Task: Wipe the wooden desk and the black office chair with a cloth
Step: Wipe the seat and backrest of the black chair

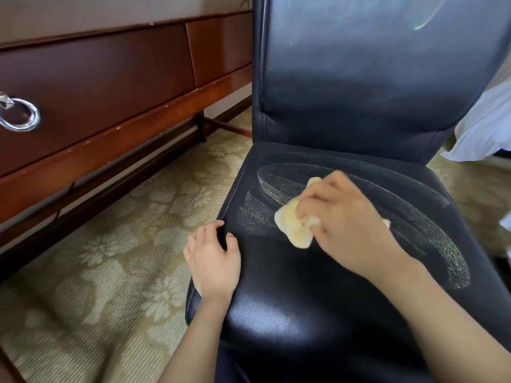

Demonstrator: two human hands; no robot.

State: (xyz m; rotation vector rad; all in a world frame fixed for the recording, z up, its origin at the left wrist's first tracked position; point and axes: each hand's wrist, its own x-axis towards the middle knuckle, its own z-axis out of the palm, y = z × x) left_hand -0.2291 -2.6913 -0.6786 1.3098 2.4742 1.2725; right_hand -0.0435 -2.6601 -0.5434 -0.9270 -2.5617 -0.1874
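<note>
Closest in, over the glossy front edge of the black padded leather office chair (276, 313), two bare forearms; on the chair seat's left rim, the left hand (213, 258), palm down, fingers curled over the edge and thumb on top, gripping the seat; further in, near the middle of the chair seat, the right hand (345, 217), slightly blurred, fingers bent and pinching a small crumpled pale yellow cloth (293, 225), pressed against the leather; around the cloth and sweeping to the chair seat's right side, curved pale speckled streaks (276, 186); above the seat, the chair's tall upright backrest (373, 78), dull and hazy, with one thin bright arc near its top; left of the chair, well apart, the long reddish-brown wooden desk (110, 78), with a silver ring pull (20, 114) on its drawer front; under the chair and the desk, beige floral-patterned carpet (110, 258); right of the chair's backrest, a fold of white bedding (486, 128).
</note>
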